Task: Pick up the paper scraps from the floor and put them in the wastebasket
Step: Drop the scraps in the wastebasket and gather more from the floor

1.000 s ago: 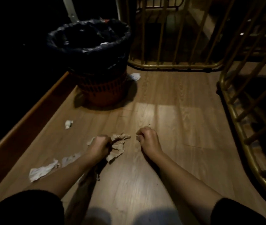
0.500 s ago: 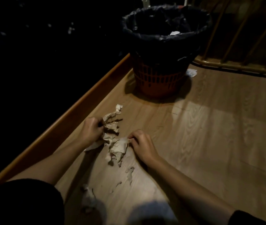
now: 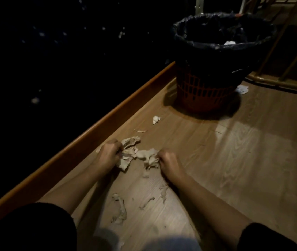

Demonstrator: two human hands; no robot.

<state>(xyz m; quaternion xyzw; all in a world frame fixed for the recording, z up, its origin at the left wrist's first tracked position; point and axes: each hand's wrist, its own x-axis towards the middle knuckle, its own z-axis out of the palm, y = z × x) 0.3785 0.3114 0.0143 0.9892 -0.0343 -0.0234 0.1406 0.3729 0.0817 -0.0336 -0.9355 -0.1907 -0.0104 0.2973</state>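
Low over the wooden floor, my left hand point(image 3: 108, 154) is closed on a bunch of crumpled beige paper scraps point(image 3: 128, 153). My right hand point(image 3: 168, 162) is closed on another crumpled wad point(image 3: 148, 156) right beside it. More scraps lie between my forearms point(image 3: 119, 208), and a small white scrap point(image 3: 156, 119) lies farther ahead. The wastebasket point(image 3: 205, 91), orange mesh with a black bag liner, stands at the upper right, about an arm's length beyond my hands. A white scrap shows inside it.
A wooden skirting board point(image 3: 82, 142) runs diagonally along the left, with darkness beyond it. A brass-coloured railing point(image 3: 278, 84) stands behind the basket. One white scrap point(image 3: 242, 89) lies by the basket's right foot. Bare floor point(image 3: 252, 160) stretches to the right.
The view has swung left and closer to the floor. Both hands have gathered the scraps together and now grip them side by side; more loose scraps have come into view near my body.
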